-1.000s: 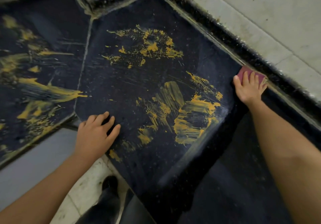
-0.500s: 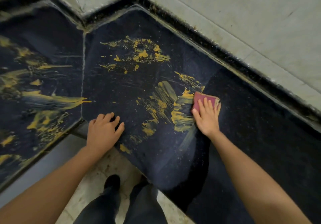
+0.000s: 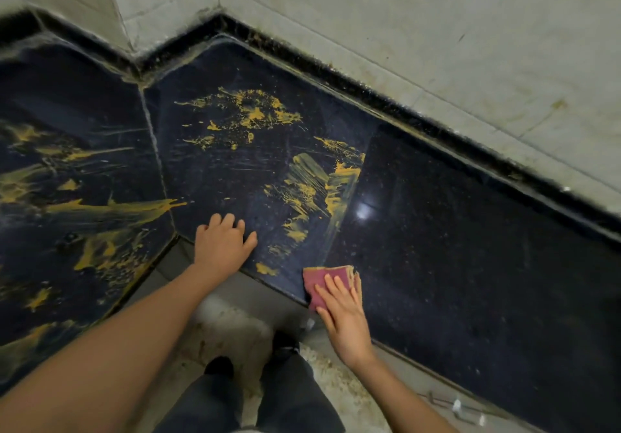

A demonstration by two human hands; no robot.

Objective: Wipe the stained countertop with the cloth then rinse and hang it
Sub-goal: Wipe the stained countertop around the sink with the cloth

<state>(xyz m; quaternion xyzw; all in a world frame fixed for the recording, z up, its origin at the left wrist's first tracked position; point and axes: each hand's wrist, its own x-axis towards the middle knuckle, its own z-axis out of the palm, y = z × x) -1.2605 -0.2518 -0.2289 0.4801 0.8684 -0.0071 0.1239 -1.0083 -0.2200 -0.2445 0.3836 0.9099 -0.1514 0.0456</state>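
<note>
Head camera looks down on a dark stone countertop (image 3: 470, 264) that bends round a corner. Far left, the slab is streaked with yellow stains (image 3: 100, 210), and then comes a pale seam (image 3: 158, 163). Just right of it, the left hand (image 3: 220, 246) lies flat at the front edge, fingers spread, gripping nothing. Next up are a yellow splatter (image 3: 248, 113) near the back and smeared streaks (image 3: 316, 190) in the middle. Now the cloth (image 3: 322, 279), pinkish-red with a tan edge, sits right at the counter's front edge. The right hand (image 3: 344, 318) presses down on it with straight fingers, apart from the left hand. Further right the stone is glossy and dark, with a light reflection (image 3: 362, 212) on it. A pale tiled wall (image 3: 403, 29) runs behind.
</note>
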